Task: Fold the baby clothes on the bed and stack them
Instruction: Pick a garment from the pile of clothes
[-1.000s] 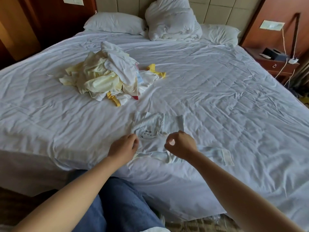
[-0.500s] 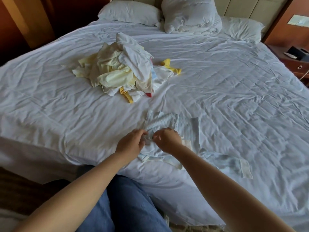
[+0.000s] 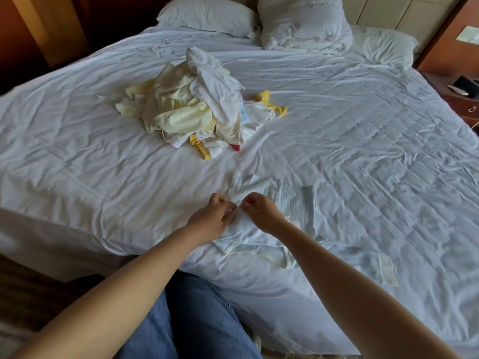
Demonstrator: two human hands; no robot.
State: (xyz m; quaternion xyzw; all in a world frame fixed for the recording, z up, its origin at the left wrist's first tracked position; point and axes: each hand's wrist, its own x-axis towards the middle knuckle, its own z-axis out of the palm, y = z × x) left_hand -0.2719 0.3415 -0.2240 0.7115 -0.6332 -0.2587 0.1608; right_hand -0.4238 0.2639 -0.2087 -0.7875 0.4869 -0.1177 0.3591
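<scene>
Near the front edge of the bed (image 3: 363, 151), a pale striped baby garment (image 3: 293, 200) lay mostly flat, with one sleeve (image 3: 373, 265) trailing off to the person's right. The left hand (image 3: 211, 218) and right hand (image 3: 263, 213) met over its middle, knuckles almost touching. The fingers of both were curled and appeared to pinch a small ridge of cloth between them. It could not be told whether they were working a fastening or only gathering a fold. A loose pile (image 3: 191, 110) of white and yellow clothes sat well apart, farther up the bed, and no finished stack was visible. Judgement: the step in hand was closing or squaring the garment's front before folding, and the task was at an early stage. To do it well, the pinch should have stayed light and close to the centre line, so that the thin fabric did not drag the layer beneath into creases. Both front edges needed lining up before release. The stray sleeve wanted laying across the body first, then smoothing outward with flat palms.
</scene>
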